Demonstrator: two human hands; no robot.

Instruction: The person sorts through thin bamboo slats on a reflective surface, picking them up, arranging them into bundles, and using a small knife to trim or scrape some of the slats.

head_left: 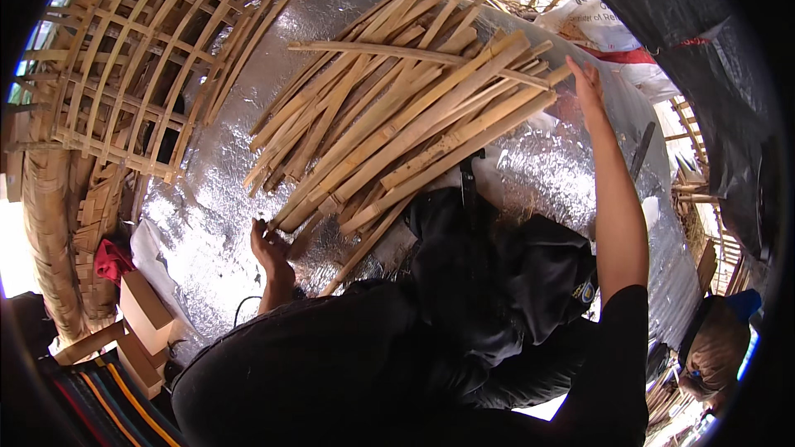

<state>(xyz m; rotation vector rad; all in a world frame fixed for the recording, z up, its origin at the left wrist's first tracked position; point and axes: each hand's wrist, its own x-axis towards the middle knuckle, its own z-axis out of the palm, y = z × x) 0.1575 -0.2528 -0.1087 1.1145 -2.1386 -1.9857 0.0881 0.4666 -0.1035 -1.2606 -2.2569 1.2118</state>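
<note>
Your left hand [269, 244] sits just left of the frame's centre, fingers curled around the near ends of a few bamboo strips at the lower edge of the pile of split bamboo strips [397, 108]; how many it grips you cannot tell, since the fingers fold over them. Your right hand [586, 83] is up in the upper right of the frame, at the far ends of the longest strips. Its fingers are stretched out and spread, resting against the strip ends rather than closed on them, though the fingertips are partly lost behind the wood.

The pile fans across the upper middle of the frame, lying on a crinkled silver foil sheet [207, 199]. The strips overlap too thickly to count; there are several dozen at least, and one long strip lies crosswise over the top.

Your black clothing [464, 306] fills the lower middle and hides the near edge of the foil and the lowest strip ends.

In the upper left, one woven bamboo lattice frame [124, 58] leans beside the foil, cut off by the rim. Below it, at the lower left, two or three cardboard boxes [145, 314] stand near a red cloth [108, 258]. At the upper right, one white sack [604, 29] is partly visible. At the lower right edge, another person's head [714, 352] shows, mostly cropped.
</note>
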